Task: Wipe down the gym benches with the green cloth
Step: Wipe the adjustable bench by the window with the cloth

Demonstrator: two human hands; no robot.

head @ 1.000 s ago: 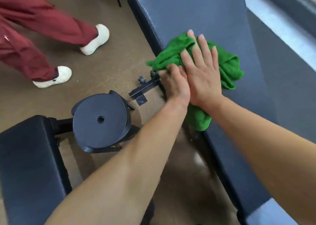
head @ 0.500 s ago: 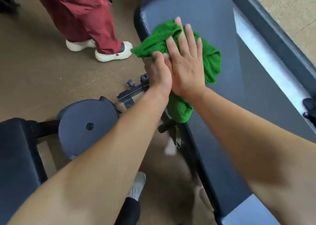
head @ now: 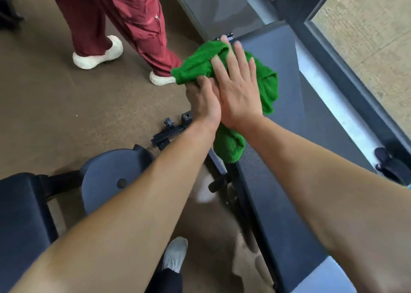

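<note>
A crumpled green cloth lies on the dark padded gym bench, near its far end and hanging over its left edge. My right hand lies flat on top of the cloth with fingers straight and spread. My left hand is at the bench's left edge with its fingers tucked under the cloth's bunched part; how they lie is hidden. Both forearms reach forward from the bottom of the view.
A person in red trousers and white shoes stands on the brown floor just left of the bench's far end. A second dark bench with a round pad sits at lower left. A window frame runs along the right.
Both hands have slid the cloth along the bench toward its far end. The person in red trousers now appears closer to the cloth.
</note>
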